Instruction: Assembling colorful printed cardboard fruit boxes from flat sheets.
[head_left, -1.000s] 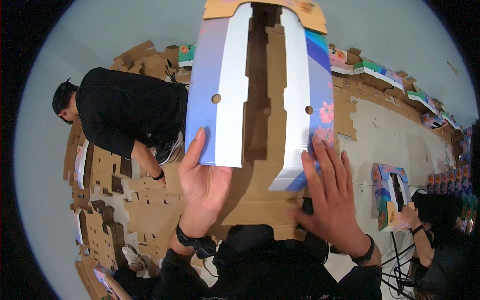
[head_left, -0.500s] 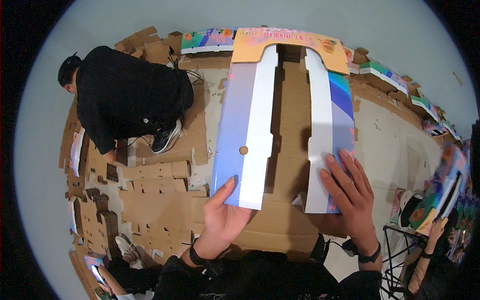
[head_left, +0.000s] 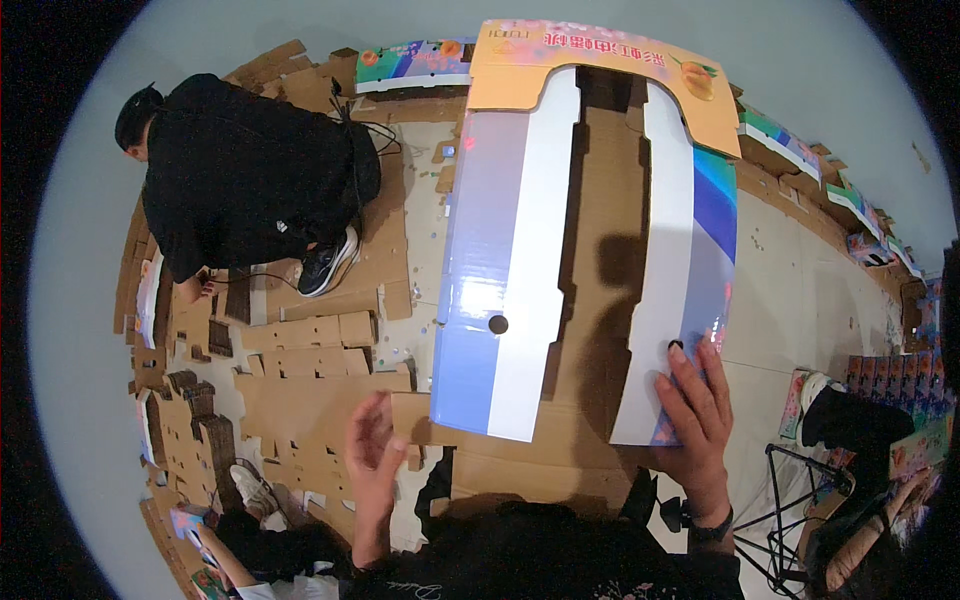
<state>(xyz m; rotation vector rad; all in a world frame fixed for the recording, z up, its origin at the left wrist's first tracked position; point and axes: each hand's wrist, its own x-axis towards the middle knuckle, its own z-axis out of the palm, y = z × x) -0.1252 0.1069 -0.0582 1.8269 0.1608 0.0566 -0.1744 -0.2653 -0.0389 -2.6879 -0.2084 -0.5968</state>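
Note:
A printed cardboard box [head_left: 482, 230] stands in front of me, open along the top between its white-edged panels. An orange end flap with a fruit picture [head_left: 510, 80] closes its far end. At the near end a plain brown flap [head_left: 418, 420] sticks out to the left. My left hand [head_left: 372, 465] is beside that flap's outer end, fingers apart; whether it touches the flap I cannot tell. Spread fingers of my right hand [head_left: 697, 405] lie on the right panel [head_left: 655, 400] near its close corner; the thumb is hidden.
At left a person in black [head_left: 250, 190] crouches over cardboard. Flattened brown cardboard pieces [head_left: 300, 400] cover the floor there. Printed boxes [head_left: 415, 65] line the wall. A black folding frame [head_left: 790, 500] and another person's arm [head_left: 860, 550] are at lower right.
My left hand has let go of the left panel and moved left and nearer. The brown near flap now sticks out. The box looks larger. At right, another person's raised printed box has gone down.

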